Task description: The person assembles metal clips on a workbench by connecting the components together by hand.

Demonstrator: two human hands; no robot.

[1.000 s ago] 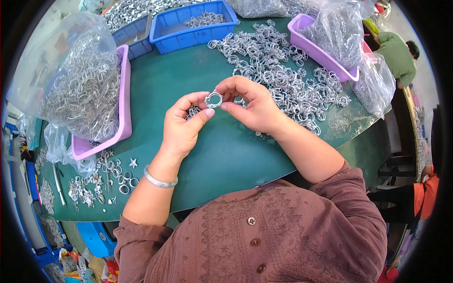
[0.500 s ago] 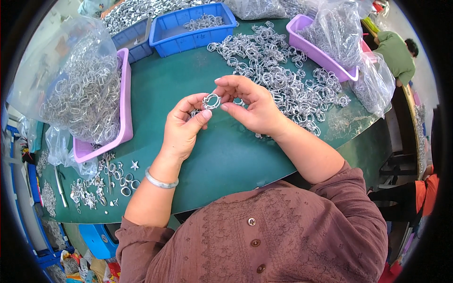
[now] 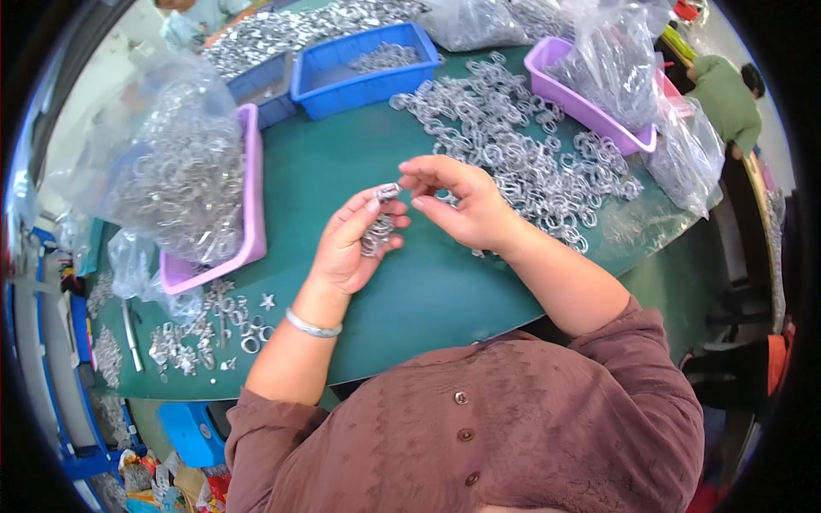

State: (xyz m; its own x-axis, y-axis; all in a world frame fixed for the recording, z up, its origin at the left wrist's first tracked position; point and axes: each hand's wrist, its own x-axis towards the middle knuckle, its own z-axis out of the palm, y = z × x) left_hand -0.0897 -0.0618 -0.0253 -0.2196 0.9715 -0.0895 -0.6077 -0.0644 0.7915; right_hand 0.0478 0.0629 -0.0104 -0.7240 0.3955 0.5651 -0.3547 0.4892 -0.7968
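My left hand (image 3: 346, 244) is closed around several silver-coloured metal rings (image 3: 375, 235) gathered against its fingers. Between its thumb and forefinger one ring (image 3: 387, 192) is pinched upright, seen nearly edge-on. My right hand (image 3: 466, 201) is just to the right, fingers curved and thumb apart from the forefinger. Its fingertips come close to the pinched ring; whether they touch it is unclear. Beyond my right hand a broad heap of similar rings (image 3: 522, 158) spreads over the green table (image 3: 410, 299).
At the left stands a purple basket (image 3: 254, 197) with a plastic bag of rings (image 3: 184, 192). Loose pieces (image 3: 180, 346) and a metal rod (image 3: 132, 335) lie in front. Blue bins (image 3: 363, 98) and another purple basket (image 3: 590, 111) stand at the back. Other people are beyond the table.
The pinched ring has turned from face-on to nearly edge-on, and my left hand has rolled, showing the rings in it. My right fingers have drawn slightly apart from it. The whole view has shifted.
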